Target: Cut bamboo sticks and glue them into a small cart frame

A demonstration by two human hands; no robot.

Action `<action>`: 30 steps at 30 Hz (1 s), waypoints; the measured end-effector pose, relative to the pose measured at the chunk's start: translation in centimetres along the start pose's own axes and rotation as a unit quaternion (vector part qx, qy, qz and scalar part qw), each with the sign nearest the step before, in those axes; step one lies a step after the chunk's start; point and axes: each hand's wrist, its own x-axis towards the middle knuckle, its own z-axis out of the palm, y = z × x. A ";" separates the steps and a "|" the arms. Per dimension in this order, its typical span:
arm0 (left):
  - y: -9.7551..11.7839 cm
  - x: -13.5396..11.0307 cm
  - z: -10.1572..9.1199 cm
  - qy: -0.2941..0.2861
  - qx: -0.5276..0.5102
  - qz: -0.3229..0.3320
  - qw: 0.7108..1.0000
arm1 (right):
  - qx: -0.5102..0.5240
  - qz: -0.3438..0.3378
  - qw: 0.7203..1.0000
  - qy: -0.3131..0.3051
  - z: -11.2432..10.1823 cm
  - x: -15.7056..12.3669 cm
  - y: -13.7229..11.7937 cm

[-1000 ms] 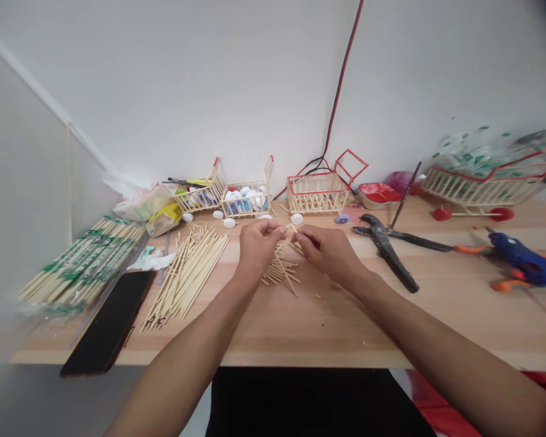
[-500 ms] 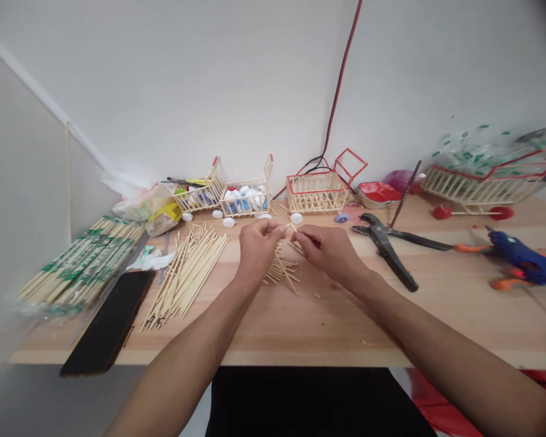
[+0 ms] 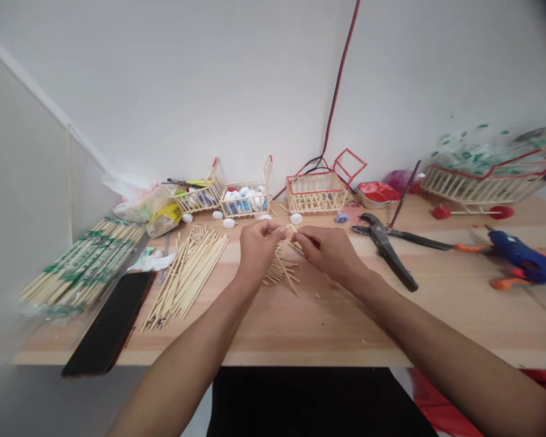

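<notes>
My left hand (image 3: pixel 260 244) and my right hand (image 3: pixel 324 247) come close together above the middle of the table, both with fingers pinched. Short pale wooden stick pieces (image 3: pixel 292 227) show between the fingertips, meeting at an angle; one runs into each hand's pinch. Beneath the hands lies a pile of short cut sticks (image 3: pixel 277 271), partly covered by my left hand. Left of it, long wooden sticks (image 3: pixel 193 267) are spread in a loose bundle. Behind my hands stands a small stick-built cart (image 3: pixel 316 193) with a red-painted rim and handle.
Two more small carts (image 3: pixel 246 199) stand at the back left. Wrapped chopsticks (image 3: pixel 84 261) and a dark phone (image 3: pixel 111 321) lie left. Right are black-handled pliers (image 3: pixel 386 243), a blue glue gun (image 3: pixel 523 255), a dish of red paint (image 3: pixel 378 193) and a larger cart (image 3: pixel 477 185).
My hands hold almost the same pose, with the stick pieces still pinched between them. The view has shifted very slightly.
</notes>
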 end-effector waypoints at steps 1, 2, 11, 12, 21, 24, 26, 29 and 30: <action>0.0 0.0 -0.1 -0.007 -0.005 -0.004 1.000 | -0.001 0.004 1.000 -0.002 0.0 0.0 0.1; 0.1 0.1 -0.1 -0.013 -0.008 -0.006 1.000 | -0.002 0.008 1.000 -0.004 0.0 0.0 0.1; -0.1 0.5 -0.3 -0.023 -0.068 -0.057 0.996 | -0.018 0.013 1.000 0.014 0.1 0.0 0.4; 0.0 0.5 -0.3 -0.024 -0.073 -0.067 0.995 | -0.019 0.013 1.000 0.014 0.1 0.0 0.5; 0.6 0.5 -1.0 -0.078 -0.035 -0.057 0.995 | -0.025 0.012 1.000 0.012 0.0 0.1 0.5; 0.7 0.5 -1.0 -0.081 -0.048 -0.052 0.994 | -0.022 0.016 1.000 0.010 0.0 0.1 0.4; 0.7 0.5 -0.9 -0.079 -0.042 -0.040 0.995 | -0.020 0.019 1.000 0.006 0.0 0.0 0.3; 0.6 0.5 -0.9 -0.077 -0.027 -0.034 0.996 | -0.021 0.016 1.000 0.003 0.0 0.0 0.3; 0.5 0.5 -0.8 -0.075 -0.023 -0.035 0.996 | -0.022 0.013 1.000 0.001 0.1 0.0 0.3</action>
